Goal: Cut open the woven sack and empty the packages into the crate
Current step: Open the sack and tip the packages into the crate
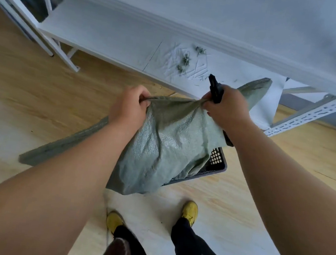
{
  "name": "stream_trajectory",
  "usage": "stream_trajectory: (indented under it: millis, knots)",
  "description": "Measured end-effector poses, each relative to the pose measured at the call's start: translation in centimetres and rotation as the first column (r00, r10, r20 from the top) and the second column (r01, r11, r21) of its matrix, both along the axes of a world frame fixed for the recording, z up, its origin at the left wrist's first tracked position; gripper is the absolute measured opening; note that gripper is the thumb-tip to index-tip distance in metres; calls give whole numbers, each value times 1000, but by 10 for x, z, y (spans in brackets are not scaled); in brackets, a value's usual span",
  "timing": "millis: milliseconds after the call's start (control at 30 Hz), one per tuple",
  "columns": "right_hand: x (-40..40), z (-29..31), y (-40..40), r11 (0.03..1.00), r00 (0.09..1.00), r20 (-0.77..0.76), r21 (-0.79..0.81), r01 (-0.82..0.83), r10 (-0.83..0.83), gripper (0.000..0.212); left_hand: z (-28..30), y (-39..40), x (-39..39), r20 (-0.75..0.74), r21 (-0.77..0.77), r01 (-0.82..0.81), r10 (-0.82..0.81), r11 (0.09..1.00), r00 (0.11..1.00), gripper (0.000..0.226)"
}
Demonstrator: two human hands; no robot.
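A grey-green woven sack [167, 146] hangs from both my hands above a dark plastic crate [218, 161], covering most of it. My left hand [128, 106] grips the sack's upper edge on the left. My right hand [226, 108] grips the bunched edge on the right and also holds a black cutter [215, 88] that points up and away. The lower end of the sack drapes over the crate's near rim. No packages show; the crate's inside is hidden by the sack.
A white low shelf [111, 33] with scattered thread scraps [186, 60] runs behind the crate. A perforated metal rack post [317, 111] slants at the right. Another flat sack piece [63, 144] lies on the wood floor at left. My feet in yellow shoes [190, 211] stand just below.
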State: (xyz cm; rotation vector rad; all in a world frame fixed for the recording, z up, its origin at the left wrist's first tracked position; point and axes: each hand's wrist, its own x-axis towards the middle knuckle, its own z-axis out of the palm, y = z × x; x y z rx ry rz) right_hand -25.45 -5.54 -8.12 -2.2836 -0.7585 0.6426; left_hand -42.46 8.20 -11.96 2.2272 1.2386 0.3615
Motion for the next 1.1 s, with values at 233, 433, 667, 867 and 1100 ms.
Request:
stream_trajectory:
  millis: [233, 433, 667, 867, 1100]
  knots:
    - [47, 39, -10, 998, 997, 67, 46, -32, 29, 14, 47, -3, 54, 12, 120, -9, 8, 993, 1000, 9]
    - [77, 45, -28, 988, 984, -135, -86, -129, 117, 22, 55, -23, 73, -13, 113, 44, -43, 993, 999, 11]
    - [89, 34, -37, 982, 952, -278, -98, -162, 129, 26, 45, -30, 69, -92, 89, 139, -131, 986, 987, 15]
    - [76, -2, -30, 893, 930, 127, -348, -285, 346, 57, 32, -31, 66, -93, 25, 165, -162, 986, 982, 18]
    - [78, -32, -46, 911, 933, 301, -409, -59, 196, 6, 35, -26, 59, -57, 10, 174, -174, 985, 983, 20]
